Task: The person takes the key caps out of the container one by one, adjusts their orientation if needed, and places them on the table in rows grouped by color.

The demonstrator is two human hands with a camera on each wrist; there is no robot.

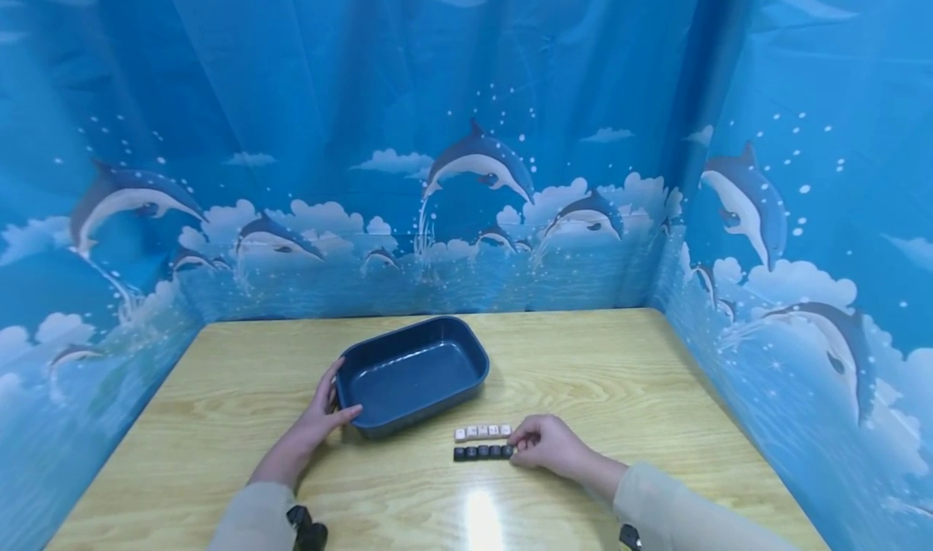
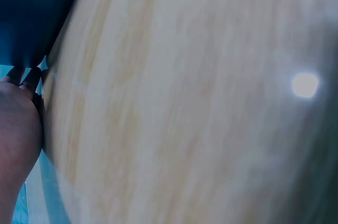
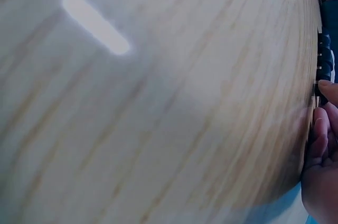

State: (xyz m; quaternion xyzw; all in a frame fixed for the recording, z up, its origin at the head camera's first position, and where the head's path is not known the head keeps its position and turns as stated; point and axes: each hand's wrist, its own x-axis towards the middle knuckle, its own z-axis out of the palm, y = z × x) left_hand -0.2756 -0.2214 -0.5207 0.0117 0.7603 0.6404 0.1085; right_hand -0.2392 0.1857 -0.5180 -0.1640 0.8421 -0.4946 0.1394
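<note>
A dark blue rectangular basin (image 1: 415, 417) sits on the table at a slant. My left hand (image 1: 324, 413) grips its left end, thumb over the near rim and fingers along the outer side. In the left wrist view, the fingers of that hand (image 2: 18, 123) reach under the dark basin wall (image 2: 42, 12). Right of the basin lie two short rows of keycaps, white keycaps (image 1: 483, 432) behind and black keycaps (image 1: 483, 452) in front. My right hand (image 1: 550, 446) pinches the black keycap at the right end, with its thumb on that cap in the right wrist view (image 3: 323, 91).
The wood-grain table (image 1: 627, 373) extends around the basin and the keycaps. A blue curtain (image 1: 350, 113) printed with dolphins hangs along its back and sides. Light glares off the tabletop near the front edge.
</note>
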